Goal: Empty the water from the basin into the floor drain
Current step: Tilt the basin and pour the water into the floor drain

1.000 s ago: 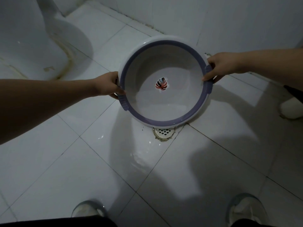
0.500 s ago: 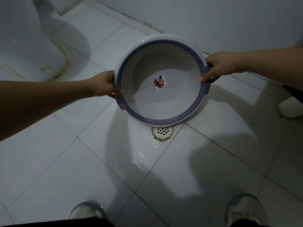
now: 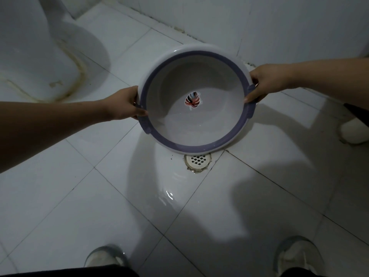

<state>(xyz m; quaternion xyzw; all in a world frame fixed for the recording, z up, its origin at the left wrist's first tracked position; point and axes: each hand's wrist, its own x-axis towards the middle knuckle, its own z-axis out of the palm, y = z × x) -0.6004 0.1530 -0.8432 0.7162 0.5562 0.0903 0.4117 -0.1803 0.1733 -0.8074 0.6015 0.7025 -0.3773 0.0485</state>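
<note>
Both hands (image 3: 124, 103) (image 3: 264, 81) grip the basin (image 3: 199, 124), partly covering the drain (image 3: 197, 160).

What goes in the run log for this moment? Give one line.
stage: draining | basin: tilted toward person, held above floor drain | left hand: grips rim | right hand: grips rim | floor: wet

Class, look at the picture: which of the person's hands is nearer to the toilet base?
Left. The left hand grips the basin rim on the side facing the toilet base; the right hand grips the opposite rim, the basin lying between.
</note>
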